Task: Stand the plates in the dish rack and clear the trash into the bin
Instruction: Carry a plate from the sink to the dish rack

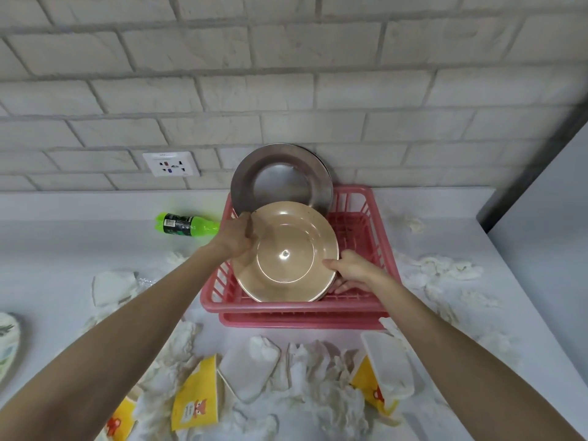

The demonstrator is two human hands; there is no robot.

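A pink dish rack [378, 237] stands on the white counter against the brick wall. A steel plate [248, 176] stands upright at the rack's back. In front of it a beige plate [286, 272] leans tilted inside the rack. My left hand [237, 235] grips its upper left rim. My right hand [350, 270] holds its lower right rim, thumb on the face and fingers behind. Trash lies around the rack: crumpled tissues [318, 377], yellow paper cups [195, 399] and a green plastic bottle [187, 223]. No bin is in view.
A white plastic container [386, 364] and another [246, 372] lie among the tissues near the front edge. More tissues [445, 268] lie right of the rack. A patterned plate's edge [8, 342] shows at far left. A wall socket [171, 163] sits above the counter.
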